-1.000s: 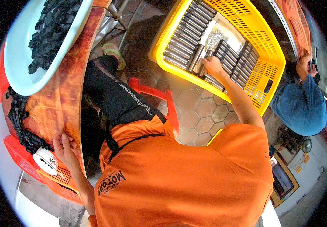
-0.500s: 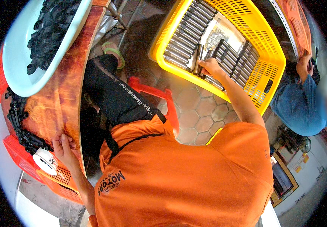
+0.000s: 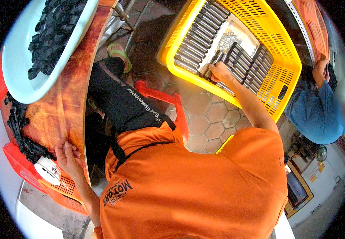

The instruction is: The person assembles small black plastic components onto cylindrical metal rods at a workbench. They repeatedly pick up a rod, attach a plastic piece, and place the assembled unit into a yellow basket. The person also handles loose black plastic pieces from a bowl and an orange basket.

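Note:
My right hand [image 3: 220, 72] reaches into the yellow plastic basket [image 3: 268, 104] and closes round a slim silver-and-black metal piece, partly hidden by the fingers. Similar silver pieces with black ends [image 3: 198, 35] lie in neat rows on the left of the basket, with more rows [image 3: 249, 65] to the right. Between the rows a pale sheet [image 3: 245, 32] carries a heap of small shiny metal parts [image 3: 227, 40]. My left hand [image 3: 67, 155] rests at the edge of the brown table [image 3: 57, 119], fingers loosely bent and apart, with nothing seen in it.
A light blue basin [image 3: 21, 85] of black ring-like parts [image 3: 55, 40] stands on the table. Black parts [image 3: 19, 123] lie along its far side, near a white cup-like container [image 3: 47, 170]. A red stool [image 3: 172, 101] stands between table and basket. Another person in blue [image 3: 314, 113] works at right.
My right hand has shifted slightly within the basket and turned knuckles-up, lowering the metal piece toward the near end of the rows. My left hand stays put.

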Tool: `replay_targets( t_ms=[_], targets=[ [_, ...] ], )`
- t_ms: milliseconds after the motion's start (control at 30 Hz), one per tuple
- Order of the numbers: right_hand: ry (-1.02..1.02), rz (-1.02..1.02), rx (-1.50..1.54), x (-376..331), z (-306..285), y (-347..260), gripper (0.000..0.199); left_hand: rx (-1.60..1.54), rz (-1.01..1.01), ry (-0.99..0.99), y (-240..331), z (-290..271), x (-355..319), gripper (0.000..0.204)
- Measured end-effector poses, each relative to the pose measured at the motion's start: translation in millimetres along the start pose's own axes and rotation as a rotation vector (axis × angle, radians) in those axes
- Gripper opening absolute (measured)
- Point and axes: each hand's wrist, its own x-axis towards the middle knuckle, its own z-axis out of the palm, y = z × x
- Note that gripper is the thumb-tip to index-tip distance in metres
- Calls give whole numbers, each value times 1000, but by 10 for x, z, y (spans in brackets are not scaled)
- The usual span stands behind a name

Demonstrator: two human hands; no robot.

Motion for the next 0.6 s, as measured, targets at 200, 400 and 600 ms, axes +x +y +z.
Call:
replay_targets(
  t_ms=[200,400,600],
  targets=[
    [-85,-366,-228,226,30,455,41,12,-12,9,-43,-26,30,15],
    [-24,64,-212,-282,-238,-346,52,-82,-34,0,-77,-51,9,14],
    [-117,-181,-428,-34,-118,-118,29,-39,-31,8,-58,-59,-34,14]
  ],
)
